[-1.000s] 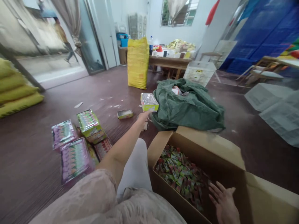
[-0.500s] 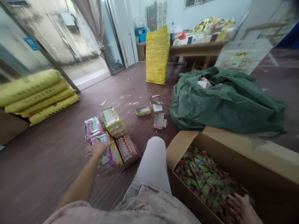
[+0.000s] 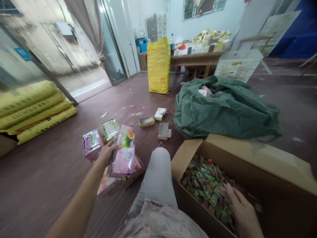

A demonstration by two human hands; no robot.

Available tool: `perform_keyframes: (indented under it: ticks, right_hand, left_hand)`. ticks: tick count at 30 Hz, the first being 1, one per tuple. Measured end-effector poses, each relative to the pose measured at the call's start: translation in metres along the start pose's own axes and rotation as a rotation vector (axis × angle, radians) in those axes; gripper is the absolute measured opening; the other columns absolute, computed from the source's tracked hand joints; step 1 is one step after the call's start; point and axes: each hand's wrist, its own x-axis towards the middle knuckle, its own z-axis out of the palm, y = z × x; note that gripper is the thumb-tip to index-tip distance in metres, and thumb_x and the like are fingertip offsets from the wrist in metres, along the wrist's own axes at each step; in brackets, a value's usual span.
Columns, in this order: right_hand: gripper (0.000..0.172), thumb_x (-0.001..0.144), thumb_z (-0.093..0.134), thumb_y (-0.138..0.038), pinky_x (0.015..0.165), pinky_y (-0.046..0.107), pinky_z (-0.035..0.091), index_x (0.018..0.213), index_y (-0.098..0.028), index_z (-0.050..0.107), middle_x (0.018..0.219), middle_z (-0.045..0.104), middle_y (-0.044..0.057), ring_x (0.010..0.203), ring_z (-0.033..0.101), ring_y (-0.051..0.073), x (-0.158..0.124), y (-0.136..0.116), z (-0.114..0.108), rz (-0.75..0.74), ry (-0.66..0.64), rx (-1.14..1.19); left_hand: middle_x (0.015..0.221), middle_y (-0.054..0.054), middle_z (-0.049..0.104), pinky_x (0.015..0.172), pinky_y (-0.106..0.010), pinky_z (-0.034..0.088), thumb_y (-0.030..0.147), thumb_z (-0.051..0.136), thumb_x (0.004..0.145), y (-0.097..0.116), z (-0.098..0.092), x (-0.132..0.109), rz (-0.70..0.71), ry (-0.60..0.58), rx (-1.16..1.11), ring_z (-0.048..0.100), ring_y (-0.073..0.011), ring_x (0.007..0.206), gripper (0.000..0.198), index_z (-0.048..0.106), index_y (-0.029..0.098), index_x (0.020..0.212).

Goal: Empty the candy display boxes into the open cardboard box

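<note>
My left hand (image 3: 108, 153) grips a pink and purple box (image 3: 125, 152) with a passion fruit picture, tilted above the other boxes. Below and beside it on the floor sit a purple box (image 3: 92, 142), a green box (image 3: 110, 129) and a partly covered pink box (image 3: 106, 181); clear film shines on their tops. Over the open cardboard carton (image 3: 185, 155), my right hand (image 3: 240, 205) hovers with its fingers stretched out, holding nothing that I can see. Many small green and red sachets (image 3: 210, 185) lie loose inside the carton.
Opened small boxes (image 3: 146, 121) lie on the floor ahead. A large green sack (image 3: 223, 109) stands behind the carton. Farther back are an upright yellow sack (image 3: 158, 66), a white plastic crate (image 3: 239, 66) and a laden table (image 3: 195, 59). Yellow sacks (image 3: 37, 105) are stacked at the left.
My left hand has lifted the pink and purple box off the group and turned it to the right. My right hand has risen from the sachets. The view has shifted slightly.
</note>
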Motion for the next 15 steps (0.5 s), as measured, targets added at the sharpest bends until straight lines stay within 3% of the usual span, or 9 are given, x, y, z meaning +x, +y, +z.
perform_keyframes:
  ticks: [4, 8, 11, 15]
  right_hand:
    - [0.084, 0.05, 0.071, -0.091, 0.107, 0.055, 0.049, 0.096, -0.021, 0.074, 0.1, 0.077, 0.014, 0.102, 0.071, 0.036, -0.034, -0.066, 0.044, -0.153, -0.229, 0.103]
    - [0.08, 0.055, 0.076, -0.087, 0.098, 0.047, 0.055, 0.102, -0.022, 0.074, 0.107, 0.077, 0.01, 0.104, 0.071, 0.031, -0.048, -0.108, 0.072, -0.114, -0.422, 0.436]
    - [0.063, 0.06, 0.086, -0.066, 0.097, 0.045, 0.057, 0.103, -0.02, 0.074, 0.118, 0.076, 0.008, 0.108, 0.07, 0.031, -0.043, -0.112, 0.066, -0.046, -0.46, 0.705]
    - [0.045, 0.058, 0.09, -0.043, 0.092, 0.044, 0.06, 0.092, -0.019, 0.073, 0.107, 0.078, 0.007, 0.103, 0.072, 0.032, -0.039, -0.1, 0.038, 0.033, -0.361, 0.848]
  left_hand:
    - [0.086, -0.007, 0.076, 0.06, -0.03, 0.054, 0.017, 0.076, 0.045, 0.041, 0.088, -0.038, 0.048, -0.425, -0.282, 0.07, -0.026, 0.069, 0.079, 0.069, 0.016, 0.124]
    - [0.1, -0.014, 0.078, 0.076, -0.041, 0.06, 0.017, 0.075, 0.047, 0.047, 0.176, -0.085, -0.135, -0.949, -0.414, 0.074, -0.0341, 0.082, 0.082, 0.068, 0.015, 0.128]
    - [0.102, -0.012, 0.078, 0.086, -0.043, 0.06, 0.016, 0.074, 0.047, 0.032, 0.225, -0.113, -0.231, -1.187, -0.425, 0.074, -0.0369, 0.094, 0.088, 0.064, 0.016, 0.135]
    - [0.104, -0.013, 0.078, 0.09, -0.042, 0.059, 0.02, 0.08, 0.057, 0.007, 0.262, -0.136, -0.305, -1.339, -0.353, 0.073, -0.0353, 0.102, 0.081, 0.063, 0.013, 0.136]
